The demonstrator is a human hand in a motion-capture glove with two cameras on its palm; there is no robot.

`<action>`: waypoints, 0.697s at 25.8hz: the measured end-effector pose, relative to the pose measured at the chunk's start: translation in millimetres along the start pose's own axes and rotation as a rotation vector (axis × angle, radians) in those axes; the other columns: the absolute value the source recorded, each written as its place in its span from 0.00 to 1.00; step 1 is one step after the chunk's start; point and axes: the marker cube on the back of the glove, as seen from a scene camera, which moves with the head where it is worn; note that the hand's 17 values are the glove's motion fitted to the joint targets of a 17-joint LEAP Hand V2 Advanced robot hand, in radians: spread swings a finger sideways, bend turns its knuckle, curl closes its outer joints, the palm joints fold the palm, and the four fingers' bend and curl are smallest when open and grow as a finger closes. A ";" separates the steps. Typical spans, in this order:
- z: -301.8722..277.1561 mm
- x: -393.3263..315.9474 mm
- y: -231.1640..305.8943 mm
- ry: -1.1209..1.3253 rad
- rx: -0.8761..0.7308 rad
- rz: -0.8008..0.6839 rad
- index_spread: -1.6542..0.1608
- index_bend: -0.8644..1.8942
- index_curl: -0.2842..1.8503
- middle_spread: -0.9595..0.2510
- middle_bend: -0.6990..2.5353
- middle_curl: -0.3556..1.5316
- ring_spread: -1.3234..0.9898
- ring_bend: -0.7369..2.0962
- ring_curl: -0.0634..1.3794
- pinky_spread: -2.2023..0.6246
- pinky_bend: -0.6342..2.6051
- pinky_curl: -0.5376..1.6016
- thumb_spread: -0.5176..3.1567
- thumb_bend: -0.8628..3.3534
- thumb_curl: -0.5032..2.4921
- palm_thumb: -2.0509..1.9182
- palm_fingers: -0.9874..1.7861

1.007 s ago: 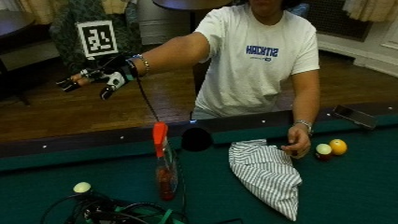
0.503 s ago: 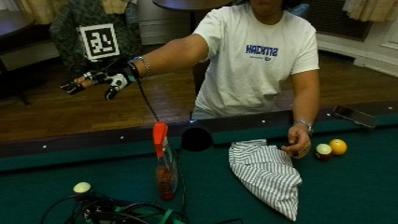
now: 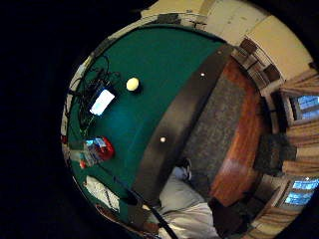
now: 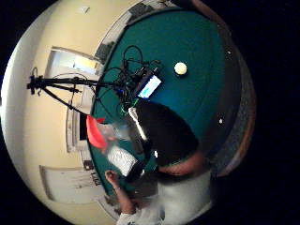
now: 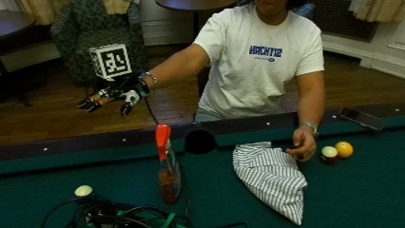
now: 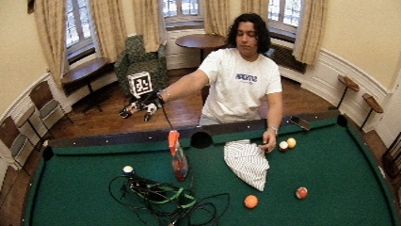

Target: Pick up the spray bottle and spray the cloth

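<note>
Panelled room with curtained windows, wood floor; person stands behind a green pool table (image 5: pixel 354 190) at its long rail. Spray bottle (image 5: pixel 168 171) stands upright on the felt, orange trigger head up, just in front of the side pocket (image 5: pixel 200 141), well apart from any hand. Striped cloth (image 5: pixel 272 178) lies bunched at about 3 o'clock from the bottle, near but not touching it; the bare left hand (image 5: pixel 303 145) rests at its far edge, likely pinning it for the spray. Gloved right hand (image 5: pixel 112 95) hangs out over the floor at roughly 11 o'clock from the bottle, fingers straight and spread, holding nothing — reads as a start pose, reach not yet begun. Cue ball (image 5: pixel 83 191) and cable tangle (image 5: pixel 120 216) sit at 8 o'clock from the bottle; two balls (image 5: pixel 336 152) beside the left hand. Bottle's liquid level hard to read; palm views show bottle and cloth only small and blurred; cloth's underside is hidden.
</note>
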 end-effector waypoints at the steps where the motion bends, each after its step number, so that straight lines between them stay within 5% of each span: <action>1: 5.3 2.9 3.1 -0.010 -0.002 -0.008 0.66 0.38 0.27 0.75 0.27 0.30 0.56 0.34 0.17 0.86 0.27 0.37 0.46 0.22 0.23 0.59 0.45; 18: 25.4 13.3 41.4 -0.553 -0.131 -0.382 0.67 0.37 0.28 0.74 0.27 0.33 0.55 0.36 0.21 0.86 0.26 0.38 0.47 0.20 0.25 0.60 0.49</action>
